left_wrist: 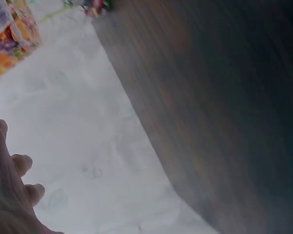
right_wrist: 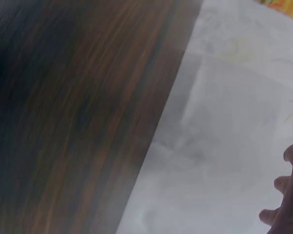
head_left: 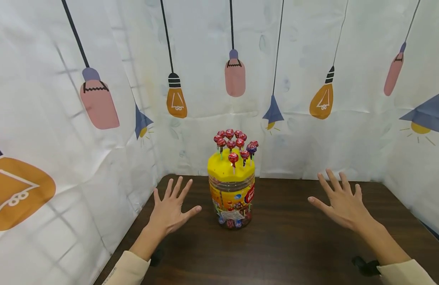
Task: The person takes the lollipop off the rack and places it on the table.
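A plastic jar [head_left: 231,198] with a colourful label and a yellow lid [head_left: 226,170] stands upright on the dark wooden table. Several lollipops [head_left: 231,144] in mostly red wrappers stick up from the lid, and more wrapped sweets show through the jar's lower part. My left hand [head_left: 169,211] is left of the jar, fingers spread, apart from it and holding nothing. Well to the jar's right, my right hand [head_left: 344,202] also has its fingers spread and holds nothing. Each wrist view catches only fingertips and a piece of the jar's label [left_wrist: 12,34].
The brown table [head_left: 276,245] reaches back to a white curtain [head_left: 212,39] printed with hanging lamps and bulbs. That curtain also runs along the left and right sides. A small black object [head_left: 365,266] is by the right wrist.
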Tool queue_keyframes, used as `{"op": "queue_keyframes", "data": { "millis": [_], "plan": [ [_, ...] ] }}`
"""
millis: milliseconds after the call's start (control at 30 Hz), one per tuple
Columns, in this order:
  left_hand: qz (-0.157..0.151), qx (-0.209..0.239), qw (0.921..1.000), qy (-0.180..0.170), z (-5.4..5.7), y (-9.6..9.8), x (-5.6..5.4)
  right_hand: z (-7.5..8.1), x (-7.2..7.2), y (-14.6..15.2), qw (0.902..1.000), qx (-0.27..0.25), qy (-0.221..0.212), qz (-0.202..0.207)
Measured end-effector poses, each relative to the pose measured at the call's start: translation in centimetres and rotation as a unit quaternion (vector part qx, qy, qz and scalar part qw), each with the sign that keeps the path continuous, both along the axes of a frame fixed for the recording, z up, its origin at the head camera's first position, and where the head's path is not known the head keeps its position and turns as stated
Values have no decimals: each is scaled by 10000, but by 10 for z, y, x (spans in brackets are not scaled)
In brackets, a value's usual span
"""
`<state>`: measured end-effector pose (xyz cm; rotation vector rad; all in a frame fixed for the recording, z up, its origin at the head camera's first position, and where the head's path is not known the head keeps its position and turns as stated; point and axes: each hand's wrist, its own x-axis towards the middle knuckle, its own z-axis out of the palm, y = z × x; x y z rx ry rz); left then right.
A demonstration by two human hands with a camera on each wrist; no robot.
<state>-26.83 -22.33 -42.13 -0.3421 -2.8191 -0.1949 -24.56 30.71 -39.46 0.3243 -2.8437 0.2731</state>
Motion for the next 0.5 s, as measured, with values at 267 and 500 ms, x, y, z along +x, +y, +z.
{"op": "queue_keyframes", "data": {
  "millis": [267,500],
  "plan": [
    [-334,1179,9924,-143,-8,29,2,3,5,-32,9955,-795,121,498],
    [-872,2902,9514,-541,-16,50,-6,2,-4,-57,9715,-2090,94,1112]
  ]
}}
